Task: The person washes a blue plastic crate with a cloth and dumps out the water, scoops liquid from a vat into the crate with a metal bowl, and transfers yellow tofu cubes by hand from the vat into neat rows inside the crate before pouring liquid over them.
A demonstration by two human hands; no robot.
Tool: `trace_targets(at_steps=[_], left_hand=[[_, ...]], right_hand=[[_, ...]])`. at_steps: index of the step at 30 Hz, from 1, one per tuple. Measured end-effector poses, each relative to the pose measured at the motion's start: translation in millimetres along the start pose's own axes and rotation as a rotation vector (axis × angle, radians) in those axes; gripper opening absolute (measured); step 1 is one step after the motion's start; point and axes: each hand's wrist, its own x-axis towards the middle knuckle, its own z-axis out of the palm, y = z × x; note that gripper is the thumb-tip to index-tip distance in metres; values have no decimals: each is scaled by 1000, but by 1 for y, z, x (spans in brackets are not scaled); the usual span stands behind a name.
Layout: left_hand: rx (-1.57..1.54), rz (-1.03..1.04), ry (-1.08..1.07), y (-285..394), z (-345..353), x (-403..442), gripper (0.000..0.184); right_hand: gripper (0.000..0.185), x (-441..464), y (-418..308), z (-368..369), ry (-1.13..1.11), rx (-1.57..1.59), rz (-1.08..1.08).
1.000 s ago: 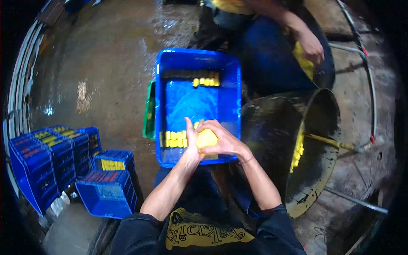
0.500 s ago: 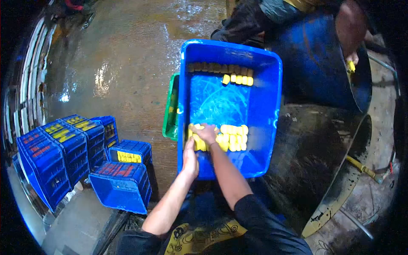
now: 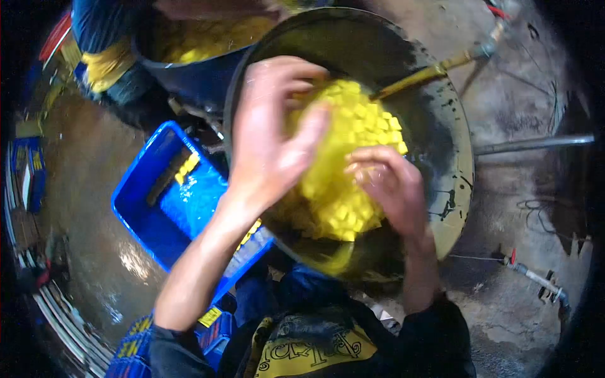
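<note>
A mass of small yellow blocks [image 3: 362, 120] sits in a round dark vat [image 3: 435, 183], apparently in yellowish liquid. Over the left part of the vat, my left hand [image 3: 271, 120] is open, its thumb and curved fingers spread apart, slightly blurred. My right hand [image 3: 397, 192] is just above the blocks or touching them; I cannot tell which. Its fingers are curled but apart, and no block shows in them. Beside the vat stands a blue plastic bin [image 3: 142, 220] with rows of yellow blocks [image 3: 187, 167] inside, partly hidden by my left forearm.
A yellowish pole [image 3: 428, 75] reaches into the vat from the upper right. Another person [image 3: 110, 57] is by a second vat [image 3: 189, 66] at the top left. Blue crates [image 3: 129, 349] stand at the lower left. A metal pipe [image 3: 532, 145] lies to the right.
My view has turned right, from the blue bin to the round vat. Both hands have left the yellow blocks in the bin and are now over the vat, farther apart.
</note>
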Motion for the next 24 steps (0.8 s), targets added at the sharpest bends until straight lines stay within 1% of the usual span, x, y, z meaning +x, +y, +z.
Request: trace_targets(at_steps=[2,3,4,5,6,7,8,10,11,13,14,15,16,18,20,21,22,24], left_hand=[[238,72,-412,-14,69,22,30],[394,-71,-689,-31,102,23,29],[553,-222,-962,-57,133,17,28],[681,-214,-1125,-88,158,0,26],[667,-213,-1390,-109,166,-16,26],[766,61,-1388,-156,176,-62,18],[813,-86,-1419,-165,177,-89,13],[1136,-298,-1610,-176,181,-130,12],[1180,-295,-1606,-204,175,-159,14],[1172,-135,-1480,-269,152,-220,18],[1113,-37,-1466,-289,145,-233,19],[997,62,-1523,-290,143,-224,25],[1001,57,-1526,-286,144,-211,25],[940,-202,-1520,-256,152,-171,21],[871,-461,-1490,-231,162,-123,21],[833,-589,-1468,-232,165,-107,21],[832,-594,-1465,-241,169,-92,21],[916,43,-1543,-260,179,-66,22]], right_hand=[[23,22,80,-40,-111,-151,48],[27,22,159,-49,-203,-382,43],[32,23,218,-56,-296,-613,42],[33,28,217,-52,-455,-780,249],[34,30,214,-46,-619,-940,459],[33,19,245,-42,-511,-1011,192],[32,2,287,-29,-394,-1066,-74],[30,-11,321,-3,-166,-1155,-87],[30,-14,343,7,-161,-1141,-88],[30,-12,378,22,-358,-946,186],[30,-6,377,20,-358,-937,181],[31,1,372,15,-410,-837,241],[33,7,365,9,-463,-736,303],[30,28,337,-17,-426,-702,290],[21,63,317,-46,-438,-565,196],[22,81,320,-57,-411,-488,202],[24,101,323,-66,-380,-413,208],[30,147,326,-80,-383,-383,240]])
